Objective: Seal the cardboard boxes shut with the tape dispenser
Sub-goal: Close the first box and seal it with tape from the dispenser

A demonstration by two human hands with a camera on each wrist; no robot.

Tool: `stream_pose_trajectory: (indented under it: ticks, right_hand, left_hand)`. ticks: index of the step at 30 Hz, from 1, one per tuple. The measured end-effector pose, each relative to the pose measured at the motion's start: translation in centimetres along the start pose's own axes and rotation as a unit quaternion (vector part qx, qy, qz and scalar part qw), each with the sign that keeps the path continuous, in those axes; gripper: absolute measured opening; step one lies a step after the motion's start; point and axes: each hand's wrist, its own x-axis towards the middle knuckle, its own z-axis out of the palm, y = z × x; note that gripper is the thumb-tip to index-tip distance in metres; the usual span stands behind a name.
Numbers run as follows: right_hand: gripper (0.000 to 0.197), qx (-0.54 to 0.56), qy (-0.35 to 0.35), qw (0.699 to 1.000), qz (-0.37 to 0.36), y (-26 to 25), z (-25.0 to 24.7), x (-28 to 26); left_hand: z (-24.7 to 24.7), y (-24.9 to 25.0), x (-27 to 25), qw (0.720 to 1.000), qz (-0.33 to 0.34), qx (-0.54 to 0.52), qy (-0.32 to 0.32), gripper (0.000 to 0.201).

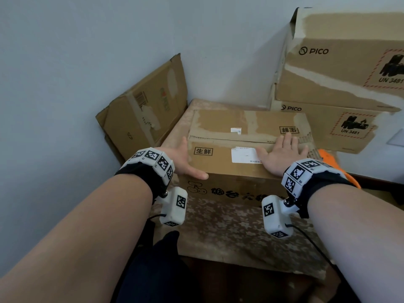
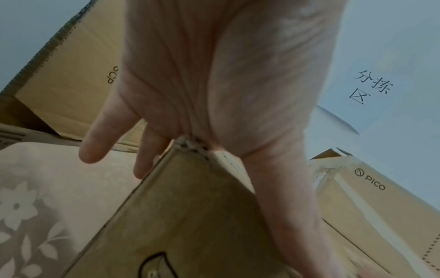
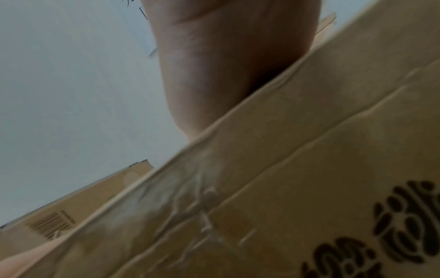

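Note:
A brown cardboard box (image 1: 218,162) with a white label stands on the cloth-covered table (image 1: 229,228), its two top flaps lying down and meeting at a seam across the lid. My left hand (image 1: 181,158) cups the near left corner, thumb along the front top edge, straight fingers (image 2: 95,143) down the left side of the box (image 2: 190,216). My right hand (image 1: 282,152) lies flat, fingers spread, on the near flap to the right. The right wrist view shows only its heel (image 3: 226,65) on the box edge (image 3: 309,150). An orange tape dispenser (image 1: 328,159) lies right of the box, partly hidden by my wrist.
A flattened carton (image 1: 148,110) leans on the wall at the left. Two stacked PICO boxes (image 1: 338,68) stand at the back right, close to the box. The floral cloth reaches the table's near edge in front of the box.

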Motion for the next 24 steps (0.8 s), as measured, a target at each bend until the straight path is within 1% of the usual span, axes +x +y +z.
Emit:
stream_pose_trajectory:
  ticks: [6, 12, 15, 17, 22, 24]
  right_hand:
    - [0.083, -0.012, -0.023, 0.998, -0.049, -2.3, 0.2, -0.2]
    - [0.083, -0.019, -0.025, 0.994, -0.101, -4.6, 0.8, -0.4]
    - [0.081, -0.017, -0.027, 0.991, -0.127, -5.5, 0.9, -0.3]
    - [0.079, -0.016, -0.022, 0.988, -0.149, -5.8, 0.9, -0.4]
    - [0.074, -0.021, -0.007, 0.984, -0.178, -5.4, 0.8, -0.3]
    - [0.072, -0.025, -0.009, 0.982, -0.185, -4.8, 0.4, -0.4]
  left_hand:
    - [0.3, -0.3, 0.1, 1.0, 0.001, 0.0, 0.007, 0.158]
    - [0.3, 0.0, -0.2, 1.0, -0.004, 0.009, 0.01, 0.159]
    - [0.2, 0.0, -0.2, 1.0, -0.004, 0.016, 0.006, 0.164]
    - [0.2, -0.1, -0.2, 1.0, -0.009, 0.023, 0.001, 0.166]
    - [0.1, 0.3, -0.6, 0.998, -0.03, 0.053, 0.008, 0.158]
    - [-0.2, 0.4, -0.7, 0.997, -0.031, 0.067, 0.002, 0.163]
